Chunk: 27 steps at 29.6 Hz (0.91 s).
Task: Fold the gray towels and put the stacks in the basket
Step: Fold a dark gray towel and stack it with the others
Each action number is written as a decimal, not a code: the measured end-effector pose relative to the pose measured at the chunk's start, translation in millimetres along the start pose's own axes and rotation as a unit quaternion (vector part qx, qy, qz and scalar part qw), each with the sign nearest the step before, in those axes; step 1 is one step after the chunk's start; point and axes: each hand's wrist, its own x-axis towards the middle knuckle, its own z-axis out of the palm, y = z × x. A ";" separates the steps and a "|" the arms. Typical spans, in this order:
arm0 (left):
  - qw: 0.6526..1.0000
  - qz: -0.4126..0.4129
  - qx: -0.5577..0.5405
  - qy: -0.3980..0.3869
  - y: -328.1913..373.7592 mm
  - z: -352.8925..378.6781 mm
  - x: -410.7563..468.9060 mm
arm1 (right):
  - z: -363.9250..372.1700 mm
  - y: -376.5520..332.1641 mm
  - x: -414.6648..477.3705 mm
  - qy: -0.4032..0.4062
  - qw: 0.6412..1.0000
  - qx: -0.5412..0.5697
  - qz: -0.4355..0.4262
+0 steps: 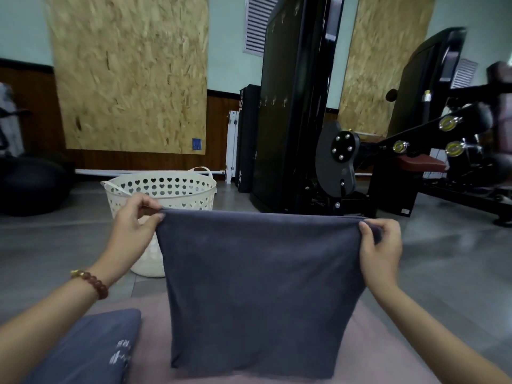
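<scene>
A gray towel (249,286) hangs doubled over in front of the person, held up by its top edge above a pinkish padded surface (155,356). The left hand (133,225) pinches the towel's upper left corner between thumb and curled fingers, and the right hand (381,245) grips the upper right corner the same way, with the cloth bunched a little under its fingers. The top edge runs nearly level between the two hands, and the lower edge hangs near the padded surface; whether it touches cannot be told. A folded gray towel (91,353) with pale lettering lies on the padded surface at lower left. A white basket (177,195) with heart-shaped holes stands on the gray floor (55,245) just beyond the left hand, partly hidden by the held towel. A red bead bracelet (92,281) circles the left wrist. Black gym machines (291,106) stand behind on the right.
</scene>
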 end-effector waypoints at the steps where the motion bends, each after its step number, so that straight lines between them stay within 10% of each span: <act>1: 0.998 0.061 0.010 0.015 9.8 -1.9 -5.3 | -2.8 -7.6 -1.7 0.022 1.000 0.008 -0.021; 4: 0.980 0.180 0.078 0.031 32.2 -1.2 -23.6 | -13.9 -14.3 -9.2 0.067 0.996 0.020 -0.050; 11: 0.978 0.181 0.097 0.043 13.7 12.2 -45.1 | -27.3 7.6 -19.9 0.030 0.997 -0.023 -0.060; 20: 0.954 -0.016 0.196 -0.229 -144.3 65.5 -73.9 | 28.7 121.2 -37.9 -0.320 0.878 -0.318 0.158; 27: 0.914 -0.168 0.241 -0.280 -225.5 94.4 -97.6 | 79.9 171.6 -71.1 -0.331 0.838 -0.383 0.203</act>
